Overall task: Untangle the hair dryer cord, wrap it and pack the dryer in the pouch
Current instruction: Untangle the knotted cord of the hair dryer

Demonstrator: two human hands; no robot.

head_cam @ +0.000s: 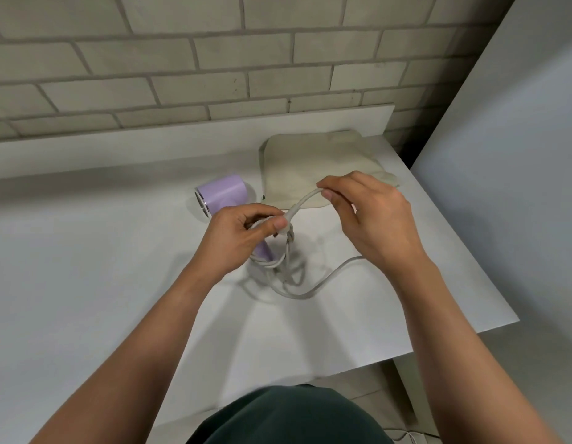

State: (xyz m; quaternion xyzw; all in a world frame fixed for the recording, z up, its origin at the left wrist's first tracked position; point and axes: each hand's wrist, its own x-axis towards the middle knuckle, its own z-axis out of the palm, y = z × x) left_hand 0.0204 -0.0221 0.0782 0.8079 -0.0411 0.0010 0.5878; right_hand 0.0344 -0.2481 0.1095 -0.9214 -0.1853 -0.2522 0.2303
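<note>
Left hand [243, 233] grips the bunched cord [286, 251] mid-frame; right hand [368, 213] pinches a strand. Pulling hard could tighten the knot or drag the dryer [220, 195].

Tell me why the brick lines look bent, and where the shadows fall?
Head view: the wide-angle lens bows the brick wall and the table edge; soft light throws faint shadows of the cord, left hand and right hand onto the table; dark clothing at the bottom looks blurred.

Dryer [221, 189] looks like smooth satin lilac plastic with a shiny metal ring. Pouch [313, 161] is soft matt cloth. Table [86, 251] is plain matt white.
</note>
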